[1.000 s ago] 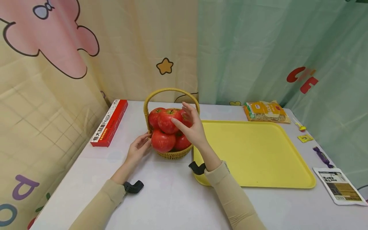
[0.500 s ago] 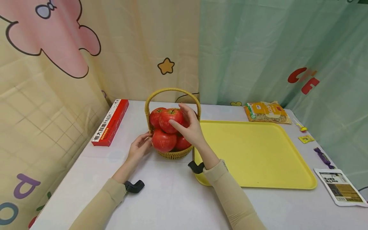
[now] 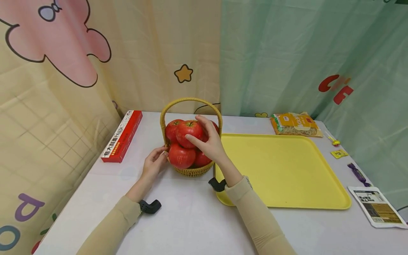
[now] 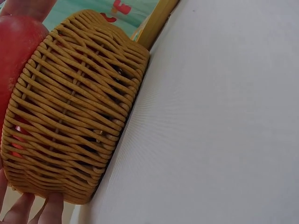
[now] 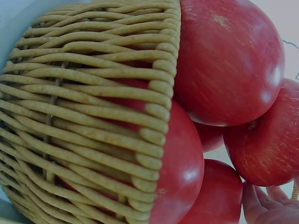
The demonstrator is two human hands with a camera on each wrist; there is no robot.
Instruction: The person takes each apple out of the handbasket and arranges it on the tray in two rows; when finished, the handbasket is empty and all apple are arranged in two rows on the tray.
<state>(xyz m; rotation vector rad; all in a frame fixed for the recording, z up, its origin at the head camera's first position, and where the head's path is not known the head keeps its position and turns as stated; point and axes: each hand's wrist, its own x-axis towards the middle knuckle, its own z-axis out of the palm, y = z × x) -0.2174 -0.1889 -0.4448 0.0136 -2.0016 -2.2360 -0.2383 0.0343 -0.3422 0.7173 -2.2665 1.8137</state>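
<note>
Several red apples are heaped in a woven basket (image 3: 192,172) with an arched handle (image 3: 190,99). My right hand (image 3: 213,144) is at the topmost apple (image 3: 188,132), thumb across its front and fingers round its right side. In the right wrist view, fingers (image 5: 270,205) show just beneath that apple. My left hand (image 3: 153,165) holds the basket's left side, close to the handle's foot. Its fingertips (image 4: 51,210) lie against the wickerwork in the left wrist view. A larger apple (image 3: 181,156) bulges over the front rim.
Right of the basket lies a yellow tray (image 3: 274,170). A red pasta box (image 3: 122,136) lies at the left, and an orange food bag (image 3: 295,124) at the back right. Small sweets, one a purple-wrapped candy (image 3: 358,174), and a white packet (image 3: 377,206) line the right edge.
My right hand has shifted slightly left and closer round the top apple. My left hand stays at the basket's side; the basket and tray have not moved.
</note>
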